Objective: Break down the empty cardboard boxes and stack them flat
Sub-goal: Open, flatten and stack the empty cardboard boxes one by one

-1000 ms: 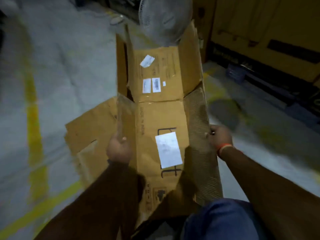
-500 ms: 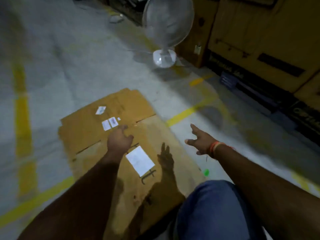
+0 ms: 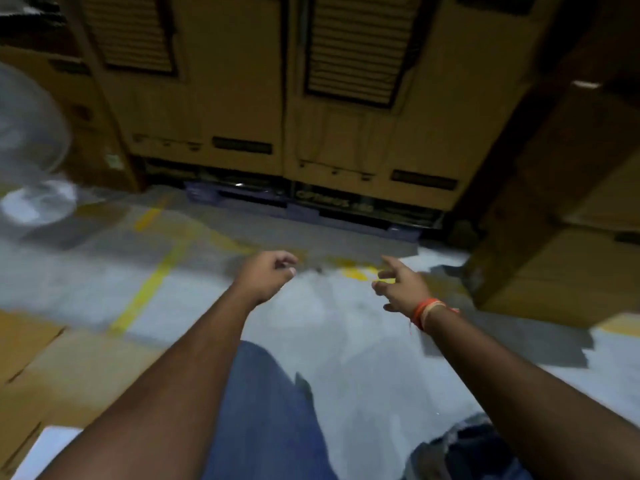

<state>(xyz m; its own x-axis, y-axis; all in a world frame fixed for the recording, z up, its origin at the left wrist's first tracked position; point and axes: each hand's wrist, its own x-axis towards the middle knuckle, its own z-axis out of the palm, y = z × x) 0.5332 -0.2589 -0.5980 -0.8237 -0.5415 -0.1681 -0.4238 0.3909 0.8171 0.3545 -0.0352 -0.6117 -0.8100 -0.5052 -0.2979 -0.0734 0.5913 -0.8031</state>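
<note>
Both arms reach forward over the grey floor, and both hands are apart and hold nothing. The left hand has loosely curled fingers; the right hand has its fingers spread, with an orange band at the wrist. The print on the tall boxes ahead is too blurred to read. The flattened cardboard box lies on the floor at the lower left, brown, with a white label.

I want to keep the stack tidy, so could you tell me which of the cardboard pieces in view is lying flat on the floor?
The flattened cardboard at lower left; the tall cartons ahead stand upright.
</note>
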